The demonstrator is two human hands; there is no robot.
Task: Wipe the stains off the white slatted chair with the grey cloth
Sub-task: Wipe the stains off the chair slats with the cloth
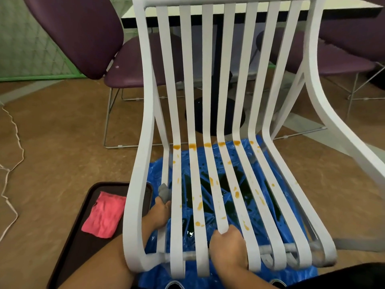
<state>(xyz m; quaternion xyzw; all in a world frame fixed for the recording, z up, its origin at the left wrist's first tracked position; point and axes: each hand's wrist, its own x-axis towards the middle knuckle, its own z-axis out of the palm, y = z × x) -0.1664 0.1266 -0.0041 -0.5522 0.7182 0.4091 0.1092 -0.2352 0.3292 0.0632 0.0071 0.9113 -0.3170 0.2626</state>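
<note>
Barely started: left hand (pixel 158 213) pinches the grey cloth (pixel 164 192) between the leftmost slats of the white slatted chair (pixel 145 80), right hand (pixel 228 249) grips a front slat, orange stains (pixel 236 194) dot mid-frame seat, unwiped.

no readable text or labels anywhere
</note>
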